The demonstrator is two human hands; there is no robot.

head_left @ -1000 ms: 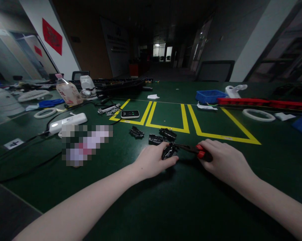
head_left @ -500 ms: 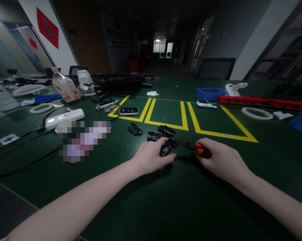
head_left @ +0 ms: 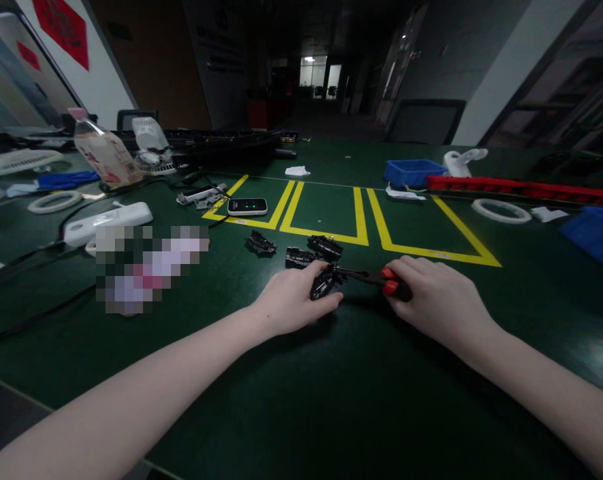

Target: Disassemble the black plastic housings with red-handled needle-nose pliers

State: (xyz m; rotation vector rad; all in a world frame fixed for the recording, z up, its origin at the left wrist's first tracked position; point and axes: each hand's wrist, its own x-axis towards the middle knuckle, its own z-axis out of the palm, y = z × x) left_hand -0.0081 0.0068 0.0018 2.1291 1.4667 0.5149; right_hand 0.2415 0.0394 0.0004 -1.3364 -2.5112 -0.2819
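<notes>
My left hand (head_left: 289, 299) is closed around a black plastic part (head_left: 325, 287), thumb and fingers on either side of it. Pliers (head_left: 366, 275) with red-and-black handles sit in the closed grip of my right hand (head_left: 436, 290). Their narrow jaws reach left to the top edge of the held part; whether they pinch anything is too small to tell. Just beyond my left fingers lie two more black plastic pieces, one ribbed piece (head_left: 300, 257) and one longer piece (head_left: 325, 247). A third black piece (head_left: 260, 243) rests farther left.
Yellow tape outlines (head_left: 326, 235) mark the green table (head_left: 301, 400). At the left are a small device with a screen (head_left: 247, 207), a white power strip (head_left: 109, 223), cables, a bottle (head_left: 106, 150) and a blurred-out item. Blue bins (head_left: 414, 173) and a red strip (head_left: 526, 190) lie right.
The held black part has turned, now showing more of its detailed inner side. The pliers stay at its edge. The whole view has shifted slightly, with things appearing higher and farther left.
</notes>
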